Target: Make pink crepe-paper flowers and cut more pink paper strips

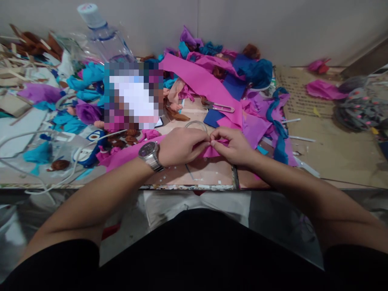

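Both hands meet at the front of the table, fingertips almost touching. My left hand (184, 145), with a metal watch (148, 149) on its wrist, has its thumb and fingers pinched together. Facing it, my right hand (233, 146) pinches with thumb and bent index finger. Between and below the fingertips shows a gathered pink piece (210, 152) of thin cloth or paper, held by both. Another stretch of pink material (129, 155) lies under the left wrist. Just beyond the left hand is a pale ring (195, 123), partly hidden. Metal thread snips (221, 107) rest on a long pink strip (200, 79).
Scraps in pink, purple, blue and brown are heaped behind the hands. A plastic bottle (109, 42) and a blurred-out lit screen (133, 97) stand back left. A white cable (75, 161) curls at left. Cardboard (318, 145) and a grey bundle with pink dots (357, 105) lie right.
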The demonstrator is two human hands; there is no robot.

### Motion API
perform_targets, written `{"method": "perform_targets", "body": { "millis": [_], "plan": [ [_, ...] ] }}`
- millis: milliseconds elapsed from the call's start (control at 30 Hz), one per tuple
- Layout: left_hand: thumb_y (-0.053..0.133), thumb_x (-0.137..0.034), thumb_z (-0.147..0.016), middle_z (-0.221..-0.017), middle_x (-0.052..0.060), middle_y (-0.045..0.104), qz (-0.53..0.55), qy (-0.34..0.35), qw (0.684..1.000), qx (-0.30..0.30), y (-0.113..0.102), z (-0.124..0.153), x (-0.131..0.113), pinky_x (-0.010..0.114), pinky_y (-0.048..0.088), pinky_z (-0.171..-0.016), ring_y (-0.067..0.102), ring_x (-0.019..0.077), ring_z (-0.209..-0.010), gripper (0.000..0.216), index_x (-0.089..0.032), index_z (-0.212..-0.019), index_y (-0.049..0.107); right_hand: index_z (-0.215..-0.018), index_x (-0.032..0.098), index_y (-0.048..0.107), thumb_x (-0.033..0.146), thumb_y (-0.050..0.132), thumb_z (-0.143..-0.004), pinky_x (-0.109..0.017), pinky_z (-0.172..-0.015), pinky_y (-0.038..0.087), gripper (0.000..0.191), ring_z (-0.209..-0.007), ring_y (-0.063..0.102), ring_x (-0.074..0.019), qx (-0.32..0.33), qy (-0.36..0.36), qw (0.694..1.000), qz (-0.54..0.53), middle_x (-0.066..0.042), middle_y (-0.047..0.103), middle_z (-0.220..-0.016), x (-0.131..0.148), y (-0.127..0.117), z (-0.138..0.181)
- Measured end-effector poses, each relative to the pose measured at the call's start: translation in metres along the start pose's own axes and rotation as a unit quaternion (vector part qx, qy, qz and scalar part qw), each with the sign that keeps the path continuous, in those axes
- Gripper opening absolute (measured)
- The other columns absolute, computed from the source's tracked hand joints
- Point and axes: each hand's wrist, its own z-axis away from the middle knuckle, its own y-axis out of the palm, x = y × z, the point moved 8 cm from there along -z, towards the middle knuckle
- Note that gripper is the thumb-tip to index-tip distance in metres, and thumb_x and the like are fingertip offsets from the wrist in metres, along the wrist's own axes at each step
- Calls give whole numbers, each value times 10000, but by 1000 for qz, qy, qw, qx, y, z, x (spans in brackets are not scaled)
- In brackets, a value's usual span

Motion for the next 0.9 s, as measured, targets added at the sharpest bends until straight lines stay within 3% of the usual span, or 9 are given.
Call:
{"method": "perform_targets", "body": {
  "millis": [133,333,500,900],
  "plan": [
    [510,-312,-1047,-933,65,780,-27,-5,1000,2,1,-1,1,331,408,-693,688,206,-822,266,-189,-1010,743,-866,201,657,214,605,-929,-317,-756,490,82,-810,643,-182,-1,-7,1000,6,-30,703,-848,0,1,-1],
    [545,-361,-1056,-856,42,772,-9,-36,999,4,0,-3,11,325,397,-691,671,190,-763,294,-201,-967,776,-940,219,751,291,707,-949,-354,-805,533,85,-873,712,-214,-35,-12,999,15,-52,784,-915,-1,-6,0],
    [586,-419,-1035,-824,41,765,-2,-44,999,-8,-3,-3,14,324,393,-703,676,194,-763,312,-201,-917,776,-865,219,737,265,712,-920,-354,-775,518,76,-811,688,-209,-59,-18,997,49,-43,763,-845,0,-10,1],
    [589,-335,-967,-843,21,775,88,-72,993,-9,-19,-3,20,285,439,-700,672,153,-727,243,-182,-936,776,-863,213,683,253,658,-914,-323,-745,503,69,-769,641,-187,-62,16,998,28,-24,747,-850,-4,-13,-1]
  ]
}}
